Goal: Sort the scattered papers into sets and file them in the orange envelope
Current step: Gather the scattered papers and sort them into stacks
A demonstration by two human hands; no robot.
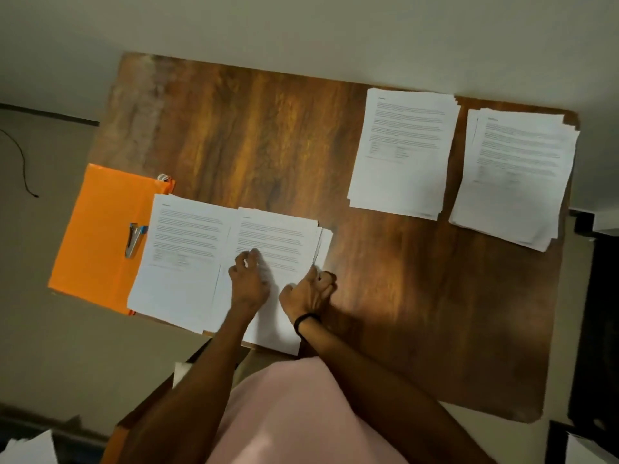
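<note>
Left hand (248, 274): fingers bent, tips pressing on the top sheet of the near pile; whether it pinches a sheet cannot be told.
Right hand (310, 289): fingers curled, pinching the pile's right edge; a dark band circles the wrist.
Near pile (281, 236): printed sheets under both hands, at the bench's front edge, long side running away from the person.
Second pile (182, 256): just left of the hands, tucked partly under the near pile and overlapping the envelope.
Orange envelope (97, 236): flat, further left, long side also running away from the person, so the left hand is nearer.
Stapler (134, 239): lies on the envelope, beside the second pile.
Bench (268, 128): dark wood.
Far pile (402, 152): ahead and right of the hands.
Farthest pile (516, 175): right of that, well apart from the envelope.
</note>
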